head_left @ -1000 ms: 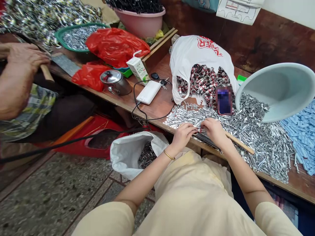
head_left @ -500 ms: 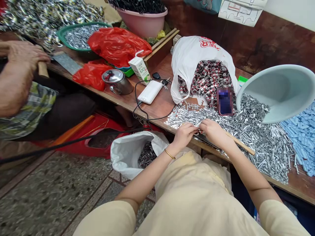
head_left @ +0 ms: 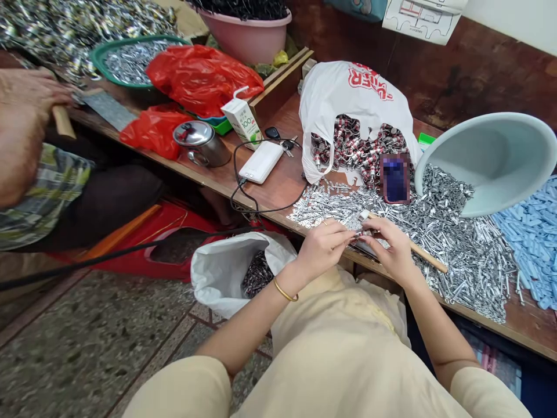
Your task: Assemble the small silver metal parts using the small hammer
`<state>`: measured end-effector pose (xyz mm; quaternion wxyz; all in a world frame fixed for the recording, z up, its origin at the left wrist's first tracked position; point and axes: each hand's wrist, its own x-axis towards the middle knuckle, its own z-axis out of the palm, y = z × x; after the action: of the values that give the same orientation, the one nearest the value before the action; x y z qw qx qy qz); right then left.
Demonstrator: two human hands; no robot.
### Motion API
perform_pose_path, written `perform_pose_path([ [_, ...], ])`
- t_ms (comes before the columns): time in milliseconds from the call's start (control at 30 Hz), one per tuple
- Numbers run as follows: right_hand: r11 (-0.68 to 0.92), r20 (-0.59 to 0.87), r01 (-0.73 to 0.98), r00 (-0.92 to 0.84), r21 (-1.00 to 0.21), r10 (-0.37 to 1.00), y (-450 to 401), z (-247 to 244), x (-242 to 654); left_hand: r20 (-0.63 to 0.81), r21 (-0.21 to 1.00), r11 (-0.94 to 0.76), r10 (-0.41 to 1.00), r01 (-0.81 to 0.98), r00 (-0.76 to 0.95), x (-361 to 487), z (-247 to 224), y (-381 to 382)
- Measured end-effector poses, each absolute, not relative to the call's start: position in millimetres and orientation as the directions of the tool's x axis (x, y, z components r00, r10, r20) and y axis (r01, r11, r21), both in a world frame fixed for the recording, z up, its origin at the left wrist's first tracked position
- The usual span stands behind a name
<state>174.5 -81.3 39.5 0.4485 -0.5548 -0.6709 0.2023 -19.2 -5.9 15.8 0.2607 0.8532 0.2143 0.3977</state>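
a: what has changed across the three views, largest first?

b: the whole frame sits a little differently, the wooden bench staying in the middle band. both hands have lifted off the heap of small metal parts, at right of centre, and now hover just above the bench's near edge. half a second ago they pressed down among the parts; now they meet in the air, which suggests one piece has been picked out and is being worked between the fingertips.

a: state of the hands?

b: left hand is nearly closed, thumb and forefinger pinched. right hand is half curled, fingertips pinched on the small metal piece.

a: where is that piece, and how does it lie?

b: just right of frame centre, between the two hands. its long axis seems to run from lower left to upper right, pale end toward the upper right; too small to be sure.

a: nearby?

b: a wooden stick lies under the right wrist.
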Motion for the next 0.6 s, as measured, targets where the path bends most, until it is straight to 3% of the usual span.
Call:
perform_pose_path([
  [100,0.345,0.398,0.565,-0.033,-0.749,0.917,-86,46,177,0.573,0.554,-0.823,0.487,0.126,0.659,-28,28,-4],
  [200,0.341,0.4,0.536,-0.006,-0.772,0.916,-94,45,174,0.577,0.585,-0.808,0.472,0.066,0.667,-29,30,-7],
  [300,0.263,0.374,0.428,0.198,-0.865,0.906,-105,30,160,0.551,0.753,-0.657,0.65,0.024,0.523,-16,19,-19],
  [367,0.189,0.283,0.276,0.359,-0.942,0.889,-109,14,150,0.435,0.885,-0.465,0.804,-0.027,0.405,-4,7,-30],
  [467,0.056,0.091,0.109,0.356,-0.992,0.93,-108,-8,159,0.238,0.971,-0.233,0.9,-0.057,0.367,9,-14,-38],
  [533,-0.027,0.028,0.187,0.283,-0.982,0.959,-101,-14,189,0.137,0.99,-0.133,0.901,-0.04,0.411,9,-25,-33],
  [600,-0.094,0.102,0.423,0.417,-0.901,0.903,-90,-14,236,0.059,0.998,-0.066,0.898,0.001,0.436,4,-34,-22],
])
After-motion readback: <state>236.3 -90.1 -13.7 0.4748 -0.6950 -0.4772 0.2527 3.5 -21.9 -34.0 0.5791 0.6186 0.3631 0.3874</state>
